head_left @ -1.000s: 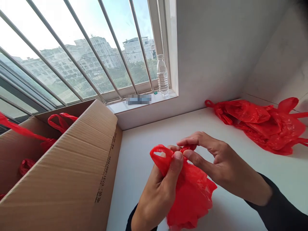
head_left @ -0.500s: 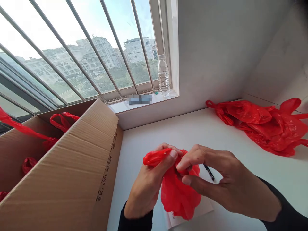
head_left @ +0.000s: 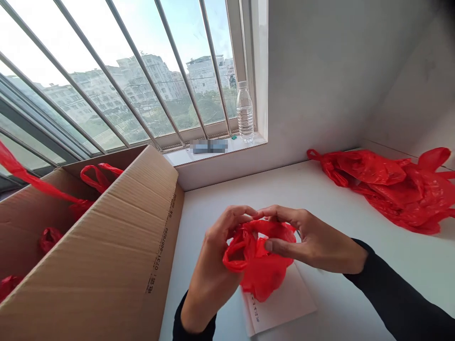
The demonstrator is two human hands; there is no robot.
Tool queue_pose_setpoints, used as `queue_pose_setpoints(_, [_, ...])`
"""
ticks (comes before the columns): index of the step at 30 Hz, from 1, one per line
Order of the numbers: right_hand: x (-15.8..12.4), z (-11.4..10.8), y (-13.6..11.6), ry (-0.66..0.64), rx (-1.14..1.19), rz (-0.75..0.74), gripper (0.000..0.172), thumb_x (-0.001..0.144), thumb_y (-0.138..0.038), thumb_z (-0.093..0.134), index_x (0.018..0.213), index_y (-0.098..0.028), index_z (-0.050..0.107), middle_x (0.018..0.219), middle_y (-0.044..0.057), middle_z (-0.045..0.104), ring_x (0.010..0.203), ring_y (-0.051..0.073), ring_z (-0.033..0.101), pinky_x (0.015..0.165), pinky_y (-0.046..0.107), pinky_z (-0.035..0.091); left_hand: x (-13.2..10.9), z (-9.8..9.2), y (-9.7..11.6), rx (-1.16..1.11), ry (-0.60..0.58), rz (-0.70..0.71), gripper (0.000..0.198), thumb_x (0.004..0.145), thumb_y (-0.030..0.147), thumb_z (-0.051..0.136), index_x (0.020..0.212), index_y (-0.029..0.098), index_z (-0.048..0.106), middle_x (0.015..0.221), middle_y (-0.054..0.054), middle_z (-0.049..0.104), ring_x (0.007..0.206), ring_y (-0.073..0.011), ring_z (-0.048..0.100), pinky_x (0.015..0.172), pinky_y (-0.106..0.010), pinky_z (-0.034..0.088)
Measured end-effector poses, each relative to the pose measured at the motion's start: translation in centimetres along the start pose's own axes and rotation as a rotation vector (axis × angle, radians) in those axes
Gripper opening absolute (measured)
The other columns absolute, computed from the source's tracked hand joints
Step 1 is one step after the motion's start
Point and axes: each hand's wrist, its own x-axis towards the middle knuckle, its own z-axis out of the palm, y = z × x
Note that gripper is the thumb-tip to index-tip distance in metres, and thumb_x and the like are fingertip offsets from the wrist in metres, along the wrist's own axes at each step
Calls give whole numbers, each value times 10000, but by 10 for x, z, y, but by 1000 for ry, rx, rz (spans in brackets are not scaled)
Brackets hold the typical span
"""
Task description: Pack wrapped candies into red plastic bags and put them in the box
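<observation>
Both hands hold a crumpled red plastic bag above the table. My left hand is wrapped round its left side, where a loop of the bag stands out near the palm. With fingers over the top and thumb in front, my right hand grips the right side. The two hands' fingertips come together at the top of the bag. Beneath it lies a pale booklet with dark printed characters on its left edge. A dark pen is mostly hidden behind my right hand.
An open cardboard box on the left contains several red bags. More red plastic bags lie heaped on the white table at the right. A water bottle and a blurred flat item are on the windowsill.
My right hand has moved from pinching at the bag's middle to holding its right side. The bag's top has been spread into loops, and its lower part has risen, uncovering more of the booklet.
</observation>
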Motion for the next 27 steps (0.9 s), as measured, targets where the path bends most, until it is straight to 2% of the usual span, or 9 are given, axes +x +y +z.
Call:
queue_pose_setpoints(3, [-1,1,0,-18,210,61,519,994,-486,623,1466,-305,506,1000,6,668,874,165,626,782,297,516,3,2,-5,215,142,186,437,818,-52,637,1098,282,640,1071,29,673,852,-115,659,725,-218,524])
queue_pose_setpoints(6, [1,1,4,-30,329,77,516,1044,-553,480,1476,-270,494,798,-25,555,706,128,540,667,262,471,6,8,-7,329,211,377,433,791,-90,574,1059,236,668,1028,8,638,883,-117,631,729,-215,506])
queue_pose_setpoints(11, [4,1,7,-149,393,37,450,1025,-544,530,1304,-198,601,893,22,604,788,142,549,712,270,482,4,14,-7,363,218,558,411,819,-66,593,1113,216,645,1147,-44,536,1042,-155,597,815,-227,524])
queue_pose_setpoints(15, [3,2,3,-108,419,34,276,957,-441,689,1003,-178,620,865,-10,570,719,101,490,631,222,421,-1,8,-3,372,162,459,362,882,-17,633,1101,272,644,1138,-20,530,982,-145,614,787,-228,511])
queue_pose_setpoints(17, [2,2,2,-65,400,24,225,960,-392,690,962,-189,593,845,-27,536,709,96,458,629,223,397,-2,2,0,342,55,391,407,886,7,655,1149,317,665,1121,-9,539,952,-139,617,778,-225,507])
queue_pose_setpoints(20, [2,2,2,37,390,-12,189,1009,-366,594,931,-198,558,858,-24,509,744,111,445,659,240,386,-3,-5,2,322,-103,289,582,853,22,696,1298,395,648,1196,-11,524,1046,-159,596,813,-219,505])
queue_pose_setpoints(23, [3,3,4,136,373,-12,134,1009,-305,563,923,-204,543,843,-29,498,729,112,442,649,240,386,-2,-7,3,325,-208,199,586,956,67,595,1413,434,578,1280,-16,499,1117,-147,571,912,-223,480])
queue_pose_setpoints(25, [4,3,4,199,338,-14,84,1002,-260,553,936,-209,554,839,-35,501,722,109,455,649,234,396,-2,-6,3,313,-207,192,517,1043,115,471,1443,434,551,1282,-17,521,1140,-137,565,965,-234,449])
queue_pose_setpoints(27, [5,4,3,263,304,-17,63,1002,-237,536,950,-216,567,848,-38,510,728,106,475,662,229,411,-1,-5,2,312,-142,188,451,1090,180,405,1447,418,545,1295,-13,544,1178,-134,555,986,-238,426])
